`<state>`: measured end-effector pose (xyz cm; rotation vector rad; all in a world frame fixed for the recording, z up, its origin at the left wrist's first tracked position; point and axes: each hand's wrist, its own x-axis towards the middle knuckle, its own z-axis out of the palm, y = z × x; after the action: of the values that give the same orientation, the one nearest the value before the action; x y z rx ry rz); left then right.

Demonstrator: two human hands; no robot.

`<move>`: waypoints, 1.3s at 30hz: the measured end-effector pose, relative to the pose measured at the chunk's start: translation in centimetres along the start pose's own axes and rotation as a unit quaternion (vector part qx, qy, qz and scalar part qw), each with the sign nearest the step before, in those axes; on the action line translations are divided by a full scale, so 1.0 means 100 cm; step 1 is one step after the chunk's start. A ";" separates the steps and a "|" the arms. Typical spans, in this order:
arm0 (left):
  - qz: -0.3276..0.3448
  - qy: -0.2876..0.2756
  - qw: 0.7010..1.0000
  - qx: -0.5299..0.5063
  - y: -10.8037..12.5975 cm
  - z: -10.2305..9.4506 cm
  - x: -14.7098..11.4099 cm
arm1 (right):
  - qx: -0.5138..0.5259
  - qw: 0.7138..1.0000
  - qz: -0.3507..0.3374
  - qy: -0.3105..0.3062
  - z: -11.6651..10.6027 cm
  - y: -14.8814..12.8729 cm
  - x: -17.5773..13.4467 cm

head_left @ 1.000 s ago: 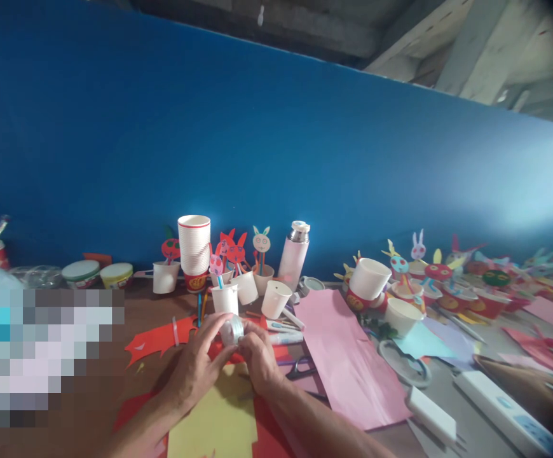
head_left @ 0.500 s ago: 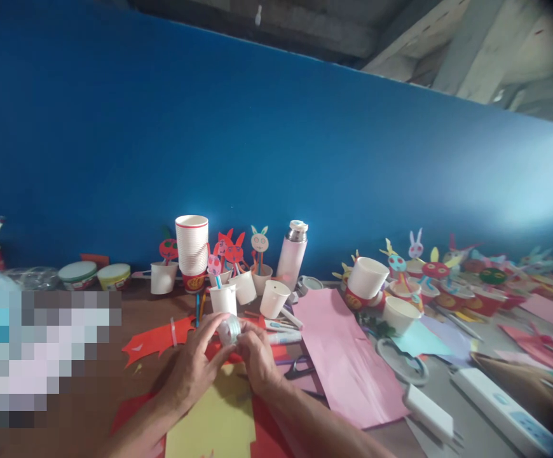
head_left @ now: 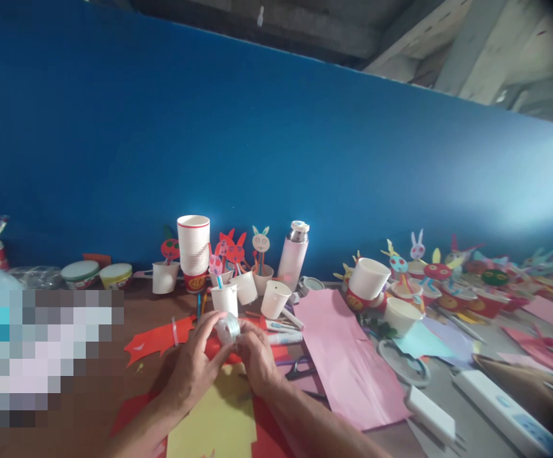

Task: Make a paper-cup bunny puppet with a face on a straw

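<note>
Clear round plastic tape roll cupped in the half-curled left hand, right hand pinching its edge; slackened left fingers could drop it.

Lower centre of frame: tape roll between our left hand and right hand. Cup behind roll; cup stack farther back, left of flask. Right of our hands, paper sheet; lower right, adapter left of power strip.
</note>
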<state>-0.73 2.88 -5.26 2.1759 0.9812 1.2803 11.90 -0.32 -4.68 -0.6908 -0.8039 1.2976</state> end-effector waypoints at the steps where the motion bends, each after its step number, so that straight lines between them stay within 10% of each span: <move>1: -0.005 0.003 1.000 0.007 0.002 -0.001 0.000 | 0.003 1.000 -0.002 -0.003 0.000 0.000 0.000; 14: -0.109 -0.042 0.975 -0.191 0.007 -0.012 0.009 | 0.016 0.999 0.013 -0.036 -0.007 -0.010 0.005; 28: -0.057 0.009 0.996 -0.068 0.013 -0.013 0.009 | -0.107 0.994 -0.033 0.002 -0.009 -0.017 0.008; 39: -0.021 0.063 0.998 -0.011 0.009 -0.009 0.005 | -0.387 0.896 -0.211 0.060 -0.007 -0.015 0.004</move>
<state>-1.03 2.67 -3.98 2.0678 1.0518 1.4151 13.40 -0.12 -3.77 -1.1318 -1.3014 0.5002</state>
